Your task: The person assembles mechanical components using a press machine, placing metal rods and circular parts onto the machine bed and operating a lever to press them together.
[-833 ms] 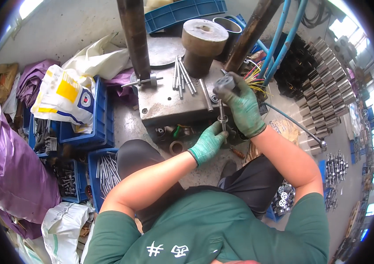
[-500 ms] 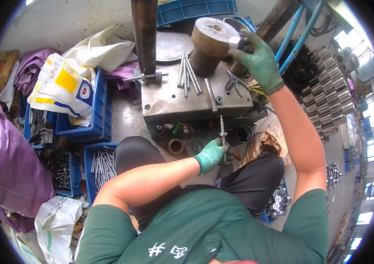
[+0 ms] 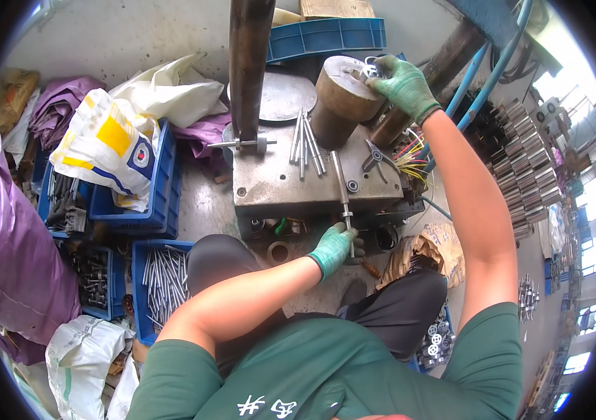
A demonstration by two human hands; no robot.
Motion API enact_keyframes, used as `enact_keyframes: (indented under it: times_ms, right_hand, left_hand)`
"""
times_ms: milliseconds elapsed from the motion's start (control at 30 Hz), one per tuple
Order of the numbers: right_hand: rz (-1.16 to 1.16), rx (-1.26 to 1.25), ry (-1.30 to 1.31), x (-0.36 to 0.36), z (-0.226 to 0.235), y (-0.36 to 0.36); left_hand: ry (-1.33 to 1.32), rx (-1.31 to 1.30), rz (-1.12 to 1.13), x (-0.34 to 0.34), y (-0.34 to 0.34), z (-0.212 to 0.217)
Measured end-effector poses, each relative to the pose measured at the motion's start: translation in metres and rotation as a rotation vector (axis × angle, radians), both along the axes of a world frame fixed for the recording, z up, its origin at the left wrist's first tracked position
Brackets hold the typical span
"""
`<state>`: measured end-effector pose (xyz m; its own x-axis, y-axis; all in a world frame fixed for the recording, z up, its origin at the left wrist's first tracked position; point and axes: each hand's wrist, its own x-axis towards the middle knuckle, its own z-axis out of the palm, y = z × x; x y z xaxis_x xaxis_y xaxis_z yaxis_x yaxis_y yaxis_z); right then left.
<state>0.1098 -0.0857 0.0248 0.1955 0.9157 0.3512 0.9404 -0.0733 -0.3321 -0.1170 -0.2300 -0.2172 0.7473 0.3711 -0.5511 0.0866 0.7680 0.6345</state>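
My left hand (image 3: 335,250), in a green glove, is closed around a metal shaft (image 3: 346,213) with a collar near its upper part, held upright in front of the bench block. My gloved right hand (image 3: 404,87) pinches a small silver part with openings in it (image 3: 371,71) at the top edge of a thick steel cylinder (image 3: 347,87). On the steel block (image 3: 277,183) lie several thin rods (image 3: 305,143), a thicker bar (image 3: 340,175), a small ring-shaped bearing (image 3: 352,186) and a dark piece with arms (image 3: 375,160).
A dark upright post (image 3: 247,77) rises at the block's left, a collared shaft (image 3: 245,145) beside its foot. Blue crates (image 3: 165,185) stand left, one (image 3: 141,325) full of rods (image 3: 165,283). Coloured wires (image 3: 410,159) hang at right. Stacked metal cylinders (image 3: 522,168) stand farther right.
The view has shifted, so the bench sits lower in the picture. My right hand has brought the silver part onto the cylinder's top. My left hand still holds the shaft, now nearer the bar.
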Motion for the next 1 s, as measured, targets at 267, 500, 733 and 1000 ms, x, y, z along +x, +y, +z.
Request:
enact_keyframes:
  times_ms: [267,500,733,1000]
  right_hand:
    - [-0.004,-0.061,-0.106,-0.014,0.004,0.024]
    - [0.093,0.04,-0.109,-0.013,0.021,-0.021]
    - [0.139,-0.25,-0.373,0.011,0.043,-0.189]
    - [-0.071,-0.477,-0.341,0.055,0.036,-0.396]
  left_hand:
    - [-0.042,0.231,0.03,0.013,0.014,-0.038]
    - [-0.025,0.473,0.066,0.03,0.038,-0.094]
    - [-0.056,0.432,0.007,0.003,0.039,-0.008]
    - [-0.139,0.452,0.115,-0.03,0.014,0.014]
